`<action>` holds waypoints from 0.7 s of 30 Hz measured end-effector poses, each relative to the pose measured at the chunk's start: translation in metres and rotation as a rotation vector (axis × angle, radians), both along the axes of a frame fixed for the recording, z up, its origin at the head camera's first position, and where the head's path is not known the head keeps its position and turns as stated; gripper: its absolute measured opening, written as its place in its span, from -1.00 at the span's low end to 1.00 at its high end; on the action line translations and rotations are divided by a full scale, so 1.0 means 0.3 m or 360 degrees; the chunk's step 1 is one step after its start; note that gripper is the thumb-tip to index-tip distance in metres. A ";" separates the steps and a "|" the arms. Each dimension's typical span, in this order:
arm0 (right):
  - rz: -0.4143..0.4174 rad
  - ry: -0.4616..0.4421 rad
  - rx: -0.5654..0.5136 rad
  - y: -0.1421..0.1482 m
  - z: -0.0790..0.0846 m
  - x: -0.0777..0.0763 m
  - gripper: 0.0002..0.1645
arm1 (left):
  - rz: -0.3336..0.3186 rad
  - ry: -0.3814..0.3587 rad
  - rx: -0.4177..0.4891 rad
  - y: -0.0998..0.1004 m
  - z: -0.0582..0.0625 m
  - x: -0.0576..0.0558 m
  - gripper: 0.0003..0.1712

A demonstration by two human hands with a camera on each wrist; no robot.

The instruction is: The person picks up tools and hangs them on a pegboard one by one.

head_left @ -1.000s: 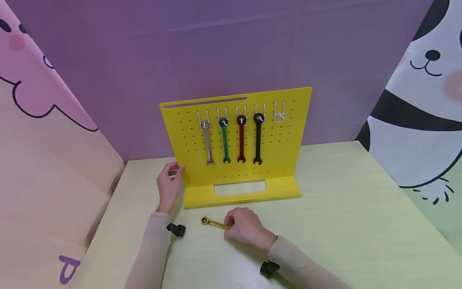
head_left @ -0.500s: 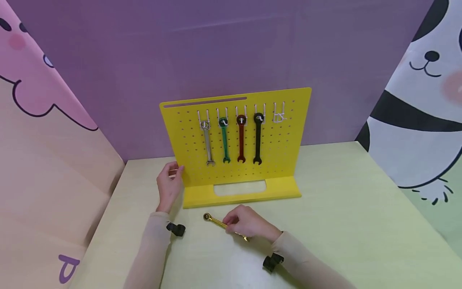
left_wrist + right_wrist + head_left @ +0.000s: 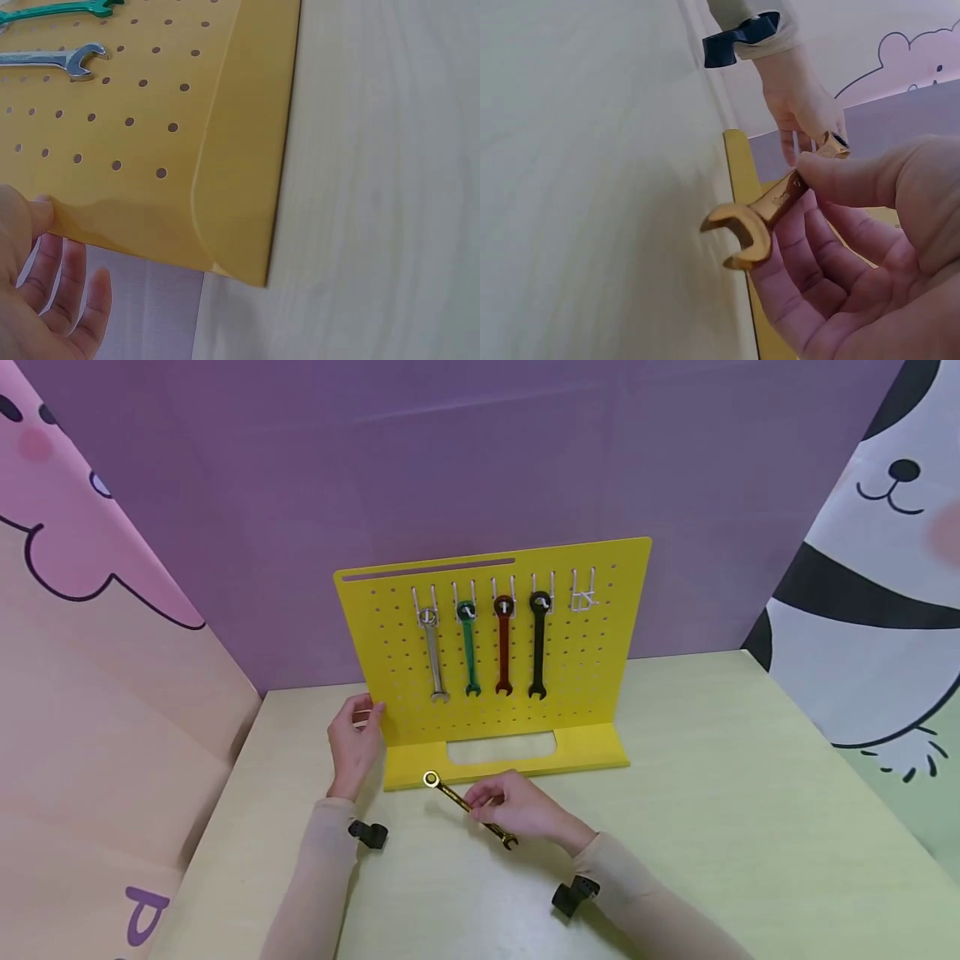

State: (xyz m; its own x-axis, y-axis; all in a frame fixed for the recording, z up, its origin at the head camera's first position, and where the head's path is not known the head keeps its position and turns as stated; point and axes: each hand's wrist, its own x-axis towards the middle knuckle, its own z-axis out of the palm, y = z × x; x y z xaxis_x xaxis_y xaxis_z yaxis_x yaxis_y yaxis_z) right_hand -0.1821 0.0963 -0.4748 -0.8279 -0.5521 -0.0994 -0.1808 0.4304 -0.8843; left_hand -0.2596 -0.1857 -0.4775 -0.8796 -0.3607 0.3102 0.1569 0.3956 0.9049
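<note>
A gold combination wrench [image 3: 450, 793] is pinched between the thumb and fingers of my right hand [image 3: 517, 810], in front of the yellow pegboard [image 3: 577, 685]. Its ring end points up and left; its open end [image 3: 742, 232] faces the camera in the right wrist view. My left hand [image 3: 354, 747] grips the pegboard's left edge, thumb on the front face and fingers behind, as the left wrist view [image 3: 45, 285] also has it. On the board hang a silver wrench [image 3: 433, 656], a green wrench [image 3: 469, 652], a red wrench [image 3: 504, 652] and a black wrench [image 3: 538, 647].
At the board's upper right, a white hook [image 3: 582, 597] carries no wrench. The board's base [image 3: 592, 747] has a cut-out slot and stands on the pale wooden table [image 3: 720, 793]. Behind it rises a purple backdrop [image 3: 480, 460], with cartoon-printed panels on both sides.
My right hand has lifted the gold wrench off the table and tilted it, its ring end rising toward the board's base. The left hand keeps its grip on the board's edge.
</note>
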 end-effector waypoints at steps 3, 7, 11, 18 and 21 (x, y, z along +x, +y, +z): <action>-0.0030 -0.0016 -0.0013 0.006 0.009 -0.005 -0.79 | -0.0007 -0.0002 -0.0004 -0.004 -0.001 -0.003 -0.70; -0.0044 -0.0026 -0.0035 0.011 0.022 -0.007 -0.79 | -0.0014 0.0008 0.0003 -0.008 -0.004 -0.005 -0.70; -0.0041 -0.0023 -0.0066 0.014 0.031 -0.008 -0.78 | -0.0015 0.0014 -0.0006 -0.008 -0.006 -0.005 -0.71; -0.0039 -0.0018 -0.0124 0.022 0.038 -0.006 -0.72 | 0.0000 -0.0009 -0.0002 -0.006 -0.010 -0.002 -0.71; -0.0055 -0.0033 -0.0161 0.026 0.047 -0.009 -0.69 | -0.0006 -0.0002 -0.0004 -0.004 -0.003 -0.004 -0.71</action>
State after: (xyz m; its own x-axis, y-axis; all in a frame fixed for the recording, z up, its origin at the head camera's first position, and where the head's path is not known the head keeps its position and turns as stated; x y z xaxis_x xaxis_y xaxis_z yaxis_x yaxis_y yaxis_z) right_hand -0.1849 0.1040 -0.4607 -0.8450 -0.5311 -0.0620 -0.1483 0.3442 -0.9271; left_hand -0.2607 -0.1869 -0.4783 -0.8813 -0.3567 0.3100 0.1573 0.3971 0.9042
